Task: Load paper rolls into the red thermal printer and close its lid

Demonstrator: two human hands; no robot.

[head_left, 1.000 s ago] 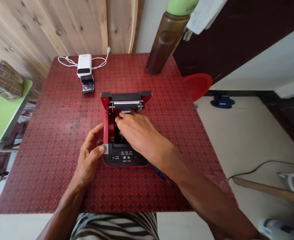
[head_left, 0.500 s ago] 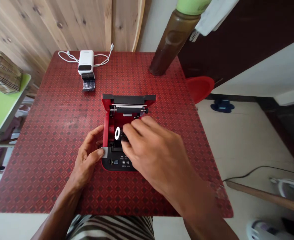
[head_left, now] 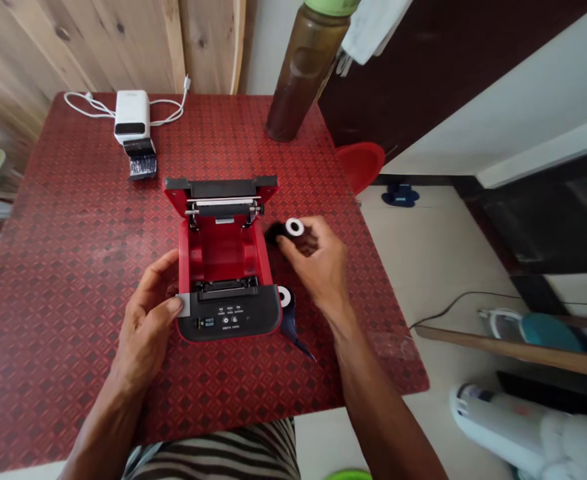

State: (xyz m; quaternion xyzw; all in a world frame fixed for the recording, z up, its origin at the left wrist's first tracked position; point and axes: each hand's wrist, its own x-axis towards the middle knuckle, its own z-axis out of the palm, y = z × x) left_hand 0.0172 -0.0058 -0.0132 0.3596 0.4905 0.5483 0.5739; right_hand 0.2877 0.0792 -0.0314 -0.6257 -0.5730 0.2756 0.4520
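Note:
A small red and black printer point(head_left: 230, 317) stands on the table with its lid point(head_left: 223, 193) raised and its red paper bay point(head_left: 223, 250) bare inside. My left hand point(head_left: 148, 313) grips its left side, thumb on the grey front corner and fingers along the wall. To the right of the bay, my right hand point(head_left: 320, 260) pinches a small black roll with a white core point(head_left: 294, 227), its core end facing up toward me. A second dark roll with a white core point(head_left: 284, 297) lies against the printer's right front side, a dark strip trailing from it; the printer partly hides it.
At the back left sits a white device point(head_left: 132, 115) with a white cable and a dark printed strip. A tall brown bottle point(head_left: 306, 70) with a green lid stands at the back. A red stool point(head_left: 360, 167) is beyond the table's right edge.
My right hand has lifted the black roll out of the printer bay and moved it right, beside the printer. My left hand keeps its hold. The view has shifted right.

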